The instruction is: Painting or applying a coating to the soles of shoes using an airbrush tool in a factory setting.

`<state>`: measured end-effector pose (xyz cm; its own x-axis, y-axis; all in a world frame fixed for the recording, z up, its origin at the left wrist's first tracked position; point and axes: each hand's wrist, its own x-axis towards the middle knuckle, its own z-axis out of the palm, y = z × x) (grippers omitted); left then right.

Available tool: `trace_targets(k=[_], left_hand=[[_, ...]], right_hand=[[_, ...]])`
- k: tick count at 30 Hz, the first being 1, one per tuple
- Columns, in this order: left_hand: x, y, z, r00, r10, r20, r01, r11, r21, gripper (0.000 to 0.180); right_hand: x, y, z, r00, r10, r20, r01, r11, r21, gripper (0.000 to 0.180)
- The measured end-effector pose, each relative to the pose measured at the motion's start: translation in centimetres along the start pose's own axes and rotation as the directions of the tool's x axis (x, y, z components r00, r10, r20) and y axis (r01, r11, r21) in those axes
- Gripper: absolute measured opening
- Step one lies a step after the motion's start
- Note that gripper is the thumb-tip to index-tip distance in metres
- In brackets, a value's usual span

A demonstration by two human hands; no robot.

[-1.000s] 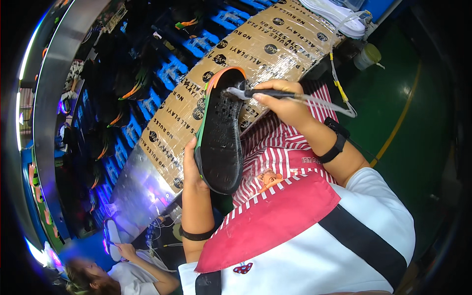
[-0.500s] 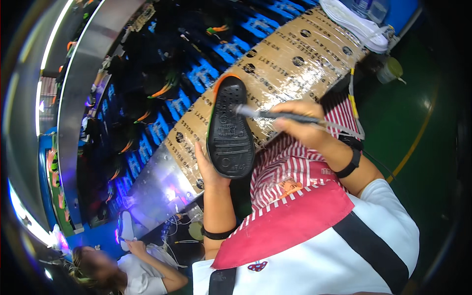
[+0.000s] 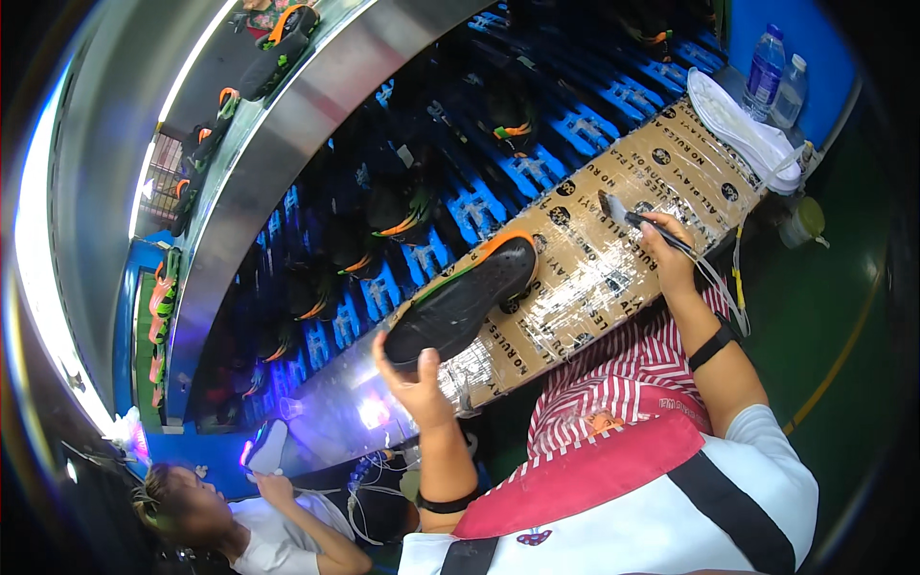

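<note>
**One black shoe sole with an orange-and-green rim (image 3: pixel 468 303), its heel at the left hand (image 3: pixel 420 388), its toe pointing up and right**

The sole lies just ahead of the left hand, over the desk covered in brown printed cardboard and clear film (image 3: pixel 589 297). Its long axis slants from heel, lower left, to toe, upper right, nearly parallel to the desk's length. The coloured rim faces the black conveyor with bright blue slats (image 3: pixel 476 213), which runs along the desk's far side.

The left hand is clearly the nearer one. It is partly open around the heel, fingers along the outer edge and thumb raised on the near side; how firmly it grips, if at all, I cannot tell, nor whether the sole's weight rests on the desk.

The right hand (image 3: pixel 674 254) is well apart, beyond the toe end. It is closed around a slim black-handled brush (image 3: pixel 634 220), whose bristles point up and left, clear of the sole.
</note>
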<state>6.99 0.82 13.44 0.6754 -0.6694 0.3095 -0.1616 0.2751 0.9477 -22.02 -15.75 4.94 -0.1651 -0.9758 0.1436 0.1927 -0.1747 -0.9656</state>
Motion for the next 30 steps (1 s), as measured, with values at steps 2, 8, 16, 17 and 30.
trace_targets(k=[2, 8, 16, 17, 30], left_hand=[[2.2, 2.0, -1.5, 0.979, 0.202, 0.022, -0.203, 0.977, 0.072, 0.058], [8.0, 12.8, -5.4, 0.741, 0.615, -0.269, -0.643, 0.765, -0.022, 0.055], [19.0, 18.1, -2.7, 0.473, 0.675, -0.566, -0.668, 0.694, 0.269, 0.055], [21.5, 17.1, -2.2, 0.534, 0.679, -0.503, -0.643, 0.713, 0.279, 0.059], [38.1, 13.6, -7.4, 0.875, 0.399, -0.276, 0.092, 0.422, 0.902, 0.079]], right_hand=[[0.4, -0.2, -0.6, 0.991, 0.115, 0.069, -0.117, 0.993, 0.032, 0.018], [0.6, -0.9, -1.1, 0.968, 0.217, 0.124, -0.232, 0.965, 0.122, 0.018], [0.9, -0.5, -2.1, 0.961, 0.238, 0.143, -0.268, 0.931, 0.248, 0.017], [0.8, -0.2, -2.3, 0.959, 0.236, 0.157, -0.268, 0.936, 0.228, 0.017], [0.5, 0.0, -1.5, 0.969, 0.132, 0.207, -0.148, 0.987, 0.062, 0.021]])
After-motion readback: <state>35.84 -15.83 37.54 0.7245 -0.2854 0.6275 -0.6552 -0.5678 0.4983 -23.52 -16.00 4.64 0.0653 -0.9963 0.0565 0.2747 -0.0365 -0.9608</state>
